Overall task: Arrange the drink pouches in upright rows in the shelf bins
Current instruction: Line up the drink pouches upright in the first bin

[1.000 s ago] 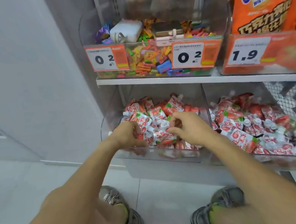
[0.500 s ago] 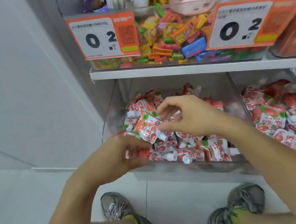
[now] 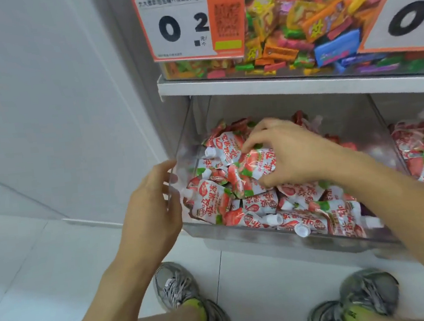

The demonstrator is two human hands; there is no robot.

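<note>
My left hand (image 3: pixel 150 208) has let go — fingers now loose at the clear plastic bin (image 3: pixel 253 237) wall. My right hand (image 3: pixel 287 152) pinches one red-and-white spouted drink pouch (image 3: pixel 254 165) atop the jumbled heap — rows not started.

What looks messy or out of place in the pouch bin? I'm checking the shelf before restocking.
The drink pouches in the clear bin lie jumbled, flat and tilted with caps pointing every way, not in upright rows. The right hand grips one pouch atop the pile; the left hand is at the bin's left wall. Nothing looks spilled or torn.
</note>
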